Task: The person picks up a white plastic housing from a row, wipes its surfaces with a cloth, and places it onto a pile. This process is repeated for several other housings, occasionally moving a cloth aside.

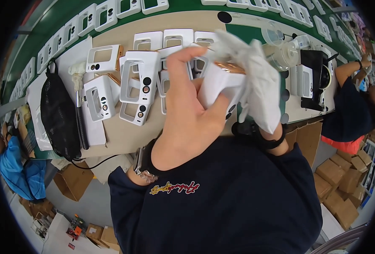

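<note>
My left hand (190, 114) grips a white plastic housing (217, 84) with a shiny gold end, its thumb and fingers around the sides. A white cloth (261, 86) covers my right hand and lies against the housing's right side. The fingers of that hand are hidden under the cloth; only the wrist with a dark band shows. Left of my hands, several white housings with large rectangular openings and small round holes stand on the table, among them a stacked pair (141, 80). More of them (178, 37) stand in rows just beyond.
A black pouch (58, 112) and a black-handled brush (81, 114) lie at the left. Clear jars (284, 56) and a black holder (312, 80) stand at the right. Rows of housings (107, 15) line the green far strip. Other people sit at both sides.
</note>
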The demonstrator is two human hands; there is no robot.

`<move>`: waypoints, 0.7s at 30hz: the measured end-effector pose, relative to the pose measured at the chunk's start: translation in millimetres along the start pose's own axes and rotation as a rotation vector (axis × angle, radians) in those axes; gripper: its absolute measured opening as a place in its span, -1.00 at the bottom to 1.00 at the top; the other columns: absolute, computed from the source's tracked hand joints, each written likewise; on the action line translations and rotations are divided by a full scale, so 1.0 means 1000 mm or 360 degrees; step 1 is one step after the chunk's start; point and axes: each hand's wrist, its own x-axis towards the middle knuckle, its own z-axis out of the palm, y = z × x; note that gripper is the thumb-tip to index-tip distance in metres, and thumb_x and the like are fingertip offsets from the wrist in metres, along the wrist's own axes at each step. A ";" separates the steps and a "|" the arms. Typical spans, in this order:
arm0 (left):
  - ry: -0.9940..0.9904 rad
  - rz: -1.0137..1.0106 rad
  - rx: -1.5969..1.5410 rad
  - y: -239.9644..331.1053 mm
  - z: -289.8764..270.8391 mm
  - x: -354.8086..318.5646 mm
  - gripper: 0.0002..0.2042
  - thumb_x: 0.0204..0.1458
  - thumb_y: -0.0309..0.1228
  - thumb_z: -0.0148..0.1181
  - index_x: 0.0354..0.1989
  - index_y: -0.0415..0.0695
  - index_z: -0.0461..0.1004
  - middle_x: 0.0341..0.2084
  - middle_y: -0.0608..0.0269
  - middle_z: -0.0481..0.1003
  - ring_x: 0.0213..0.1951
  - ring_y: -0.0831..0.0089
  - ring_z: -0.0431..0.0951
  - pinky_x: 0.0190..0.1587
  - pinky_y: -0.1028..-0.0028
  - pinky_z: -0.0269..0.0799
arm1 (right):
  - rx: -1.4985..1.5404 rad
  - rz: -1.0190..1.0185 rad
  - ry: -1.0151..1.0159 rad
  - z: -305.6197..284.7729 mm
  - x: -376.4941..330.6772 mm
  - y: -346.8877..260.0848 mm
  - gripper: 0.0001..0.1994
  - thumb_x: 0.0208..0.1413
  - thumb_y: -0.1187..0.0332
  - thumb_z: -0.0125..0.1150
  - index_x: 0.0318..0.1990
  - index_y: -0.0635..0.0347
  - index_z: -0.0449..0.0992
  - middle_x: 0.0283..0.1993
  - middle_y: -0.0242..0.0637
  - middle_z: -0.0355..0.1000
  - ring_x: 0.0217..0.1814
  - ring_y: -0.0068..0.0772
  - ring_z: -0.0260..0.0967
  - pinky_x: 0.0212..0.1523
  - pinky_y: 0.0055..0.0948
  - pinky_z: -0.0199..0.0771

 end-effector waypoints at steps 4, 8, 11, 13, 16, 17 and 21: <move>-0.0066 0.0388 0.0451 -0.004 -0.002 0.000 -0.37 -0.29 -0.72 -0.08 0.06 -0.26 -0.12 -0.06 -0.01 0.16 -0.16 0.32 0.38 -0.24 0.48 0.35 | -0.0032 -0.0463 -0.0153 0.008 0.013 -0.031 -0.78 -0.01 0.52 -0.12 -0.20 0.41 0.36 -0.12 -0.26 0.34 -0.22 -0.58 0.24 -0.18 -0.65 0.22; -0.0255 0.0954 0.0660 -0.008 0.001 -0.001 -0.30 -0.30 -0.72 -0.03 0.11 -0.28 -0.17 0.10 -0.02 -0.10 0.04 0.29 0.19 -0.11 0.41 0.30 | 0.0374 -0.0239 -0.0133 0.023 0.000 -0.020 -0.69 -0.02 0.47 -0.09 -0.11 0.45 0.31 -0.07 -0.21 0.31 -0.16 -0.56 0.26 -0.13 -0.66 0.20; -0.0336 0.0948 0.0867 -0.007 -0.005 -0.007 -0.28 -0.32 -0.73 0.01 0.11 -0.31 -0.17 0.11 0.00 -0.09 0.12 0.28 0.06 -0.10 0.40 0.30 | 0.0414 0.0164 0.0122 0.017 0.011 -0.026 -0.66 0.00 0.42 -0.13 -0.08 0.47 0.28 -0.06 -0.16 0.30 -0.15 -0.56 0.26 -0.11 -0.67 0.20; -0.0383 0.0945 0.0959 -0.007 -0.008 -0.008 -0.27 -0.32 -0.74 0.03 0.11 -0.33 -0.18 0.11 0.01 -0.09 0.15 0.28 -0.01 -0.10 0.40 0.30 | 0.0423 0.0367 0.0260 0.008 0.010 -0.022 -0.65 0.02 0.39 -0.16 -0.07 0.47 0.26 -0.06 -0.14 0.29 -0.14 -0.56 0.26 -0.10 -0.68 0.19; -0.0350 0.0884 0.1005 -0.002 -0.007 -0.005 -0.28 -0.27 -0.73 0.02 0.11 -0.31 -0.22 0.13 0.04 -0.13 0.07 0.24 0.16 -0.12 0.40 0.30 | 0.0253 -0.0409 0.0323 -0.051 -0.005 -0.002 -0.60 0.10 0.32 -0.35 -0.05 0.50 0.23 -0.15 -0.20 0.32 -0.17 -0.56 0.26 -0.14 -0.69 0.20; -0.0355 0.0892 0.0992 -0.002 -0.008 -0.004 -0.28 -0.27 -0.73 0.02 0.11 -0.31 -0.22 0.13 0.04 -0.13 0.07 0.24 0.16 -0.12 0.40 0.30 | 0.1048 -0.0451 -0.0046 -0.073 -0.008 0.003 -0.59 0.12 0.31 -0.41 -0.05 0.49 0.24 -0.18 -0.23 0.33 -0.17 -0.57 0.26 -0.16 -0.71 0.22; -0.0489 0.0272 0.0343 0.001 -0.003 0.001 -0.28 -0.22 -0.72 -0.03 0.14 -0.24 -0.28 0.07 -0.04 0.01 -0.09 0.26 0.35 -0.16 0.42 0.32 | -0.1018 -0.0257 0.0202 -0.101 0.006 -0.011 -0.64 0.11 0.34 -0.28 -0.06 0.47 0.25 -0.23 -0.27 0.32 -0.16 -0.58 0.27 -0.21 -0.74 0.27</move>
